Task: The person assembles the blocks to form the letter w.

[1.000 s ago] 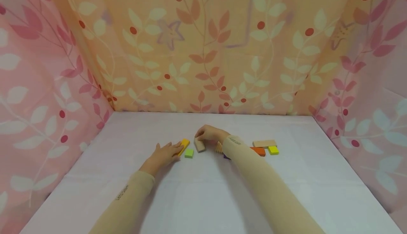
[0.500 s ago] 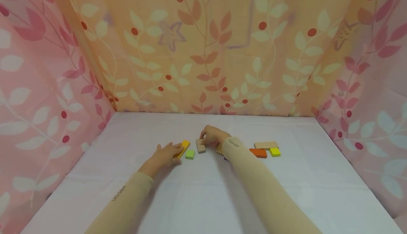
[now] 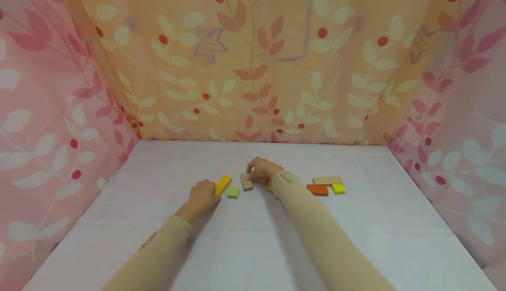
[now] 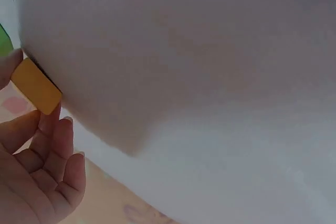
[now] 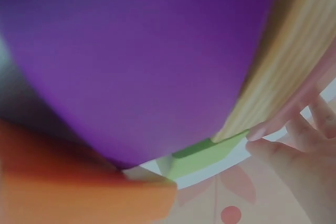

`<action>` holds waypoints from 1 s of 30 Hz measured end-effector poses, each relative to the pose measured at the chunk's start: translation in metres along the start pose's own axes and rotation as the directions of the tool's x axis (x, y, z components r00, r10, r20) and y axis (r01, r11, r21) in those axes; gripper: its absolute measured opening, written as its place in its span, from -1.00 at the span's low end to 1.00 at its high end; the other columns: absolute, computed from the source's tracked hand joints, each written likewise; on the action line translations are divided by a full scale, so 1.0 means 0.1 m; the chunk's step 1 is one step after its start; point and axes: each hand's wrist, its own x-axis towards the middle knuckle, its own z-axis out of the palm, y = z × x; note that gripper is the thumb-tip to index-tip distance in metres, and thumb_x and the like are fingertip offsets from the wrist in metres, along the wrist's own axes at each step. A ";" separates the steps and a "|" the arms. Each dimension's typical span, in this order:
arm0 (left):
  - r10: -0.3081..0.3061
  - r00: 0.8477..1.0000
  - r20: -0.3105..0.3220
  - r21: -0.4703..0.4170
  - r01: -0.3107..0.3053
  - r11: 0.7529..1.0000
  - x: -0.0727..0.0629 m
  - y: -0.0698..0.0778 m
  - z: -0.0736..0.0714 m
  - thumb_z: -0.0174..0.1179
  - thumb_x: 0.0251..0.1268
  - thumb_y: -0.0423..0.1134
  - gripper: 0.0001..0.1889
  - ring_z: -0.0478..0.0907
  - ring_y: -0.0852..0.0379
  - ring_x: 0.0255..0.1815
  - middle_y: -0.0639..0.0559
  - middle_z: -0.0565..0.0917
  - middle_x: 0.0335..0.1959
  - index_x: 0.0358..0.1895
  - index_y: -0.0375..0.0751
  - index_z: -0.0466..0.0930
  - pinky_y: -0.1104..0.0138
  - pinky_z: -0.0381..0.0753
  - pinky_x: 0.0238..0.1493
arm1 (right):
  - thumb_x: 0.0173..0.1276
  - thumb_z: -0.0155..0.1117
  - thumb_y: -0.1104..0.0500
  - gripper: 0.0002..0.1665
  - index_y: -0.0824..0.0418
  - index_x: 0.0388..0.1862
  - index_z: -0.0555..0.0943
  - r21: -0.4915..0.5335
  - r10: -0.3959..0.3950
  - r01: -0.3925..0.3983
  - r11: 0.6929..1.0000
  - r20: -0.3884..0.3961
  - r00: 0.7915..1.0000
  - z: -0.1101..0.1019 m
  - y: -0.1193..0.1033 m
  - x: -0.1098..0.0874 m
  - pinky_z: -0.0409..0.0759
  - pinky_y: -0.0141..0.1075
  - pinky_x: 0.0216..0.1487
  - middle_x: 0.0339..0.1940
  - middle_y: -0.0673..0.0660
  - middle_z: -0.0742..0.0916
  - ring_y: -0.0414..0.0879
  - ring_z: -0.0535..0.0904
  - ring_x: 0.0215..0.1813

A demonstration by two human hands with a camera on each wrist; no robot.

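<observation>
My left hand (image 3: 203, 194) pinches a yellow-orange wooden block (image 3: 223, 185) between thumb and fingers. In the left wrist view one end of that block (image 4: 37, 86) shows between the fingertips, close to the white table. A small light green block (image 3: 233, 192) lies just to its right. My right hand (image 3: 265, 168) is over a plain wood block (image 3: 247, 183), fingertips right at its upper right edge. In the right wrist view the right hand's fingers (image 5: 283, 156) are spread beyond a large purple block (image 5: 142, 66) and a striped wood piece (image 5: 286, 51).
Right of the right sleeve lie an orange-red block (image 3: 317, 190), a long plain wood block (image 3: 327, 180) and a small yellow block (image 3: 337, 188). A ribbed wood piece (image 3: 269, 186) is partly hidden under the right wrist. Patterned cloth (image 3: 253, 62) walls the white table (image 3: 245, 247).
My left hand's fingers, spread over the yellow-orange block before, now curl and grip it. My right hand has drawn slightly right, uncovering more of the plain wood block's far end.
</observation>
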 end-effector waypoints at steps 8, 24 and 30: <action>0.069 0.996 -0.052 -0.065 -0.072 0.995 -0.15 -0.14 -0.07 0.38 0.15 -0.24 -0.74 0.33 0.04 -0.40 -0.03 0.41 -0.46 -0.28 -0.38 0.57 0.21 0.41 -0.36 | 0.28 0.40 0.07 -0.86 0.06 -0.25 0.65 -0.025 0.025 -0.024 0.999 0.011 1.000 0.01 -0.03 0.08 0.36 -0.34 -0.53 -0.13 0.06 0.59 -0.10 0.44 -0.39; 0.577 0.812 -0.089 0.054 -0.575 0.817 -0.39 0.27 0.01 0.34 0.12 -0.47 -0.67 0.47 0.00 -0.14 -0.05 0.54 -0.17 -0.01 -0.33 0.59 0.21 0.52 -0.12 | 0.31 0.37 0.04 -0.84 0.07 -0.21 0.66 -0.084 -0.002 0.001 0.996 -0.005 1.000 -0.04 -0.05 -0.05 0.44 -0.31 -0.32 -0.05 0.04 0.60 -0.07 0.49 -0.17; 0.725 0.688 -0.030 0.298 -0.686 0.663 -0.31 0.37 0.05 0.30 0.16 -0.43 -0.70 0.50 0.06 -0.04 0.02 0.58 -0.09 -0.02 -0.17 0.65 0.34 0.46 -0.18 | 0.32 0.37 0.05 -0.83 0.08 -0.18 0.65 -0.093 -0.010 0.010 0.996 -0.001 1.000 -0.01 -0.04 0.01 0.45 -0.34 -0.38 -0.01 0.06 0.59 -0.07 0.50 -0.20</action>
